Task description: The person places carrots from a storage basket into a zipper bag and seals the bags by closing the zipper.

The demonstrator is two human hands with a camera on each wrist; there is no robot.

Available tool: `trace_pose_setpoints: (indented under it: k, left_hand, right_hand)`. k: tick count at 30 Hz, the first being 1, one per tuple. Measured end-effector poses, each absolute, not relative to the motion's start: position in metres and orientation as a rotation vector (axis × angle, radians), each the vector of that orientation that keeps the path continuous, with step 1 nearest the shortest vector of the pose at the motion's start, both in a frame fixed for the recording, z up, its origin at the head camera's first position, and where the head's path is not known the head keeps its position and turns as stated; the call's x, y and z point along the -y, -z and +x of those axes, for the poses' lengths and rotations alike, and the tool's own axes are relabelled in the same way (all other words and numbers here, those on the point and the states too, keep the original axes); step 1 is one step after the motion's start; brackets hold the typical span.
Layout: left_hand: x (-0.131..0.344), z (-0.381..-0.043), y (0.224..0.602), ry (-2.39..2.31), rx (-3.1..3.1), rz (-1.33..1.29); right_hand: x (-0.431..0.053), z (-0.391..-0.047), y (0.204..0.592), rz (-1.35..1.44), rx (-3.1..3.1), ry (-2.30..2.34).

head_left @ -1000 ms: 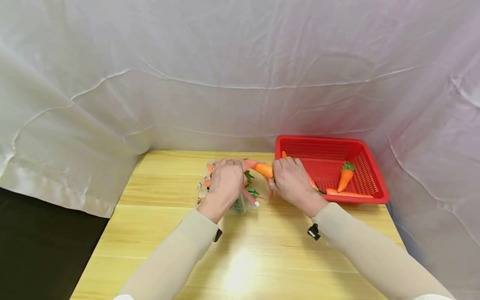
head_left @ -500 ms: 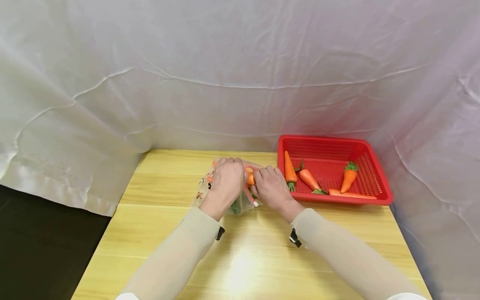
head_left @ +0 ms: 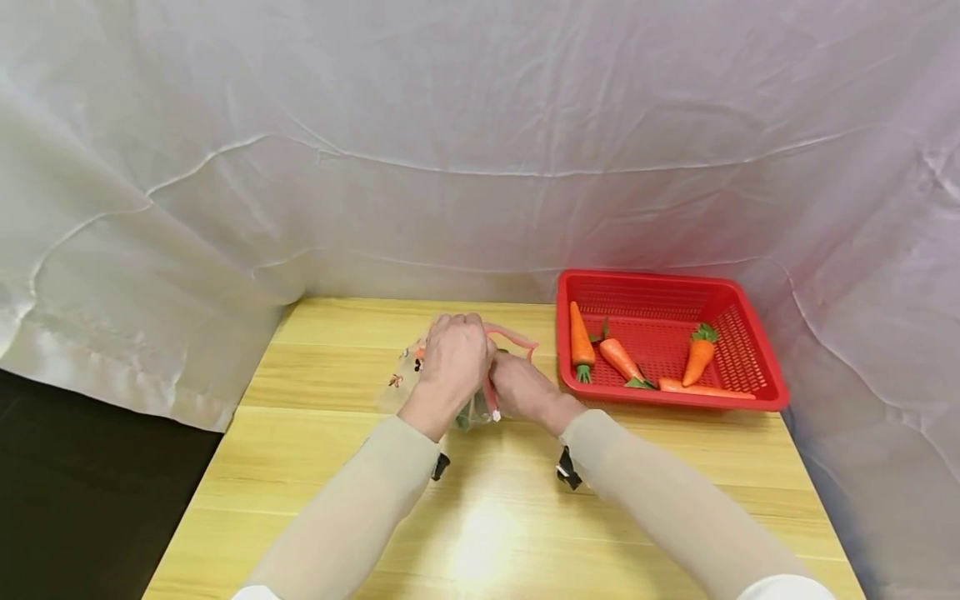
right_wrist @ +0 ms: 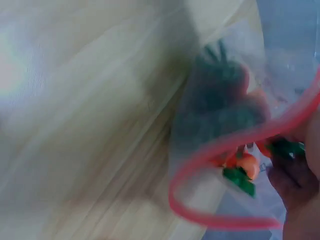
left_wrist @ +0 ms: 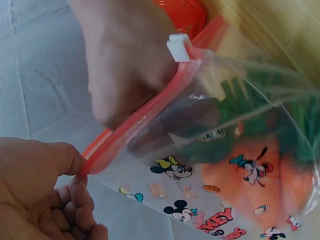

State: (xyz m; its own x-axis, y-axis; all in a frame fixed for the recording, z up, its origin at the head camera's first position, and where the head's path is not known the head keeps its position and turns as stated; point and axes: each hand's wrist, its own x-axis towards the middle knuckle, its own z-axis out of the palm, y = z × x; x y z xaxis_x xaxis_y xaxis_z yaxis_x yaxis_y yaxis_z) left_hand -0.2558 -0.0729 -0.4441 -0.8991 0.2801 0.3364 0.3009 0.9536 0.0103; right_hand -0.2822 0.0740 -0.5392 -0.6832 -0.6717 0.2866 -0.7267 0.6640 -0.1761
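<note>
My left hand [head_left: 453, 358] pinches the pink zip edge of a clear slider bag [left_wrist: 165, 200] between thumb and finger, as the left wrist view shows. Cartoon figures are printed on the bag, and a white slider [left_wrist: 179, 48] sits on its zip. Orange carrots with green tops show through the plastic. My right hand [head_left: 521, 387] reaches in through the bag's mouth. In the right wrist view its fingers are curled at the green top of a carrot [right_wrist: 263, 148], inside the zip edge; the view is blurred there.
A red plastic basket [head_left: 645, 276] stands at the back right of the wooden table [head_left: 322, 492]. Several carrots lie in it, one upright carrot [head_left: 581, 337] along its left side. Pale cloth [head_left: 480, 150] hangs close behind the table.
My right hand has moved left from beside the basket, carrying a carrot into the bag's mouth; the carrot is now hidden in the head view. My left hand has kept its place on the bag.
</note>
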Motion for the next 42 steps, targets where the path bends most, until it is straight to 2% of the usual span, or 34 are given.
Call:
trace_pose_setpoints:
  k: [6,14,28,42]
  left_hand:
    - [0.075,-0.257,0.445,0.032,2.757,-0.395]
    - [0.076,-0.256,0.445,0.148,2.811,-0.375]
    - [0.078,-0.248,0.45,0.23,2.863,-0.38]
    - [0.079,-0.243,0.457,0.238,2.842,-0.367]
  right_hand:
    - [-0.086,-0.279,0.539,1.207,2.553,-0.126]
    - [-0.116,-0.273,0.538,1.174,2.36,-0.249]
    - [-0.198,-0.276,0.506,1.057,2.339,-0.198]
    - [-0.291,-0.293,0.502,0.948,2.344,-0.047]
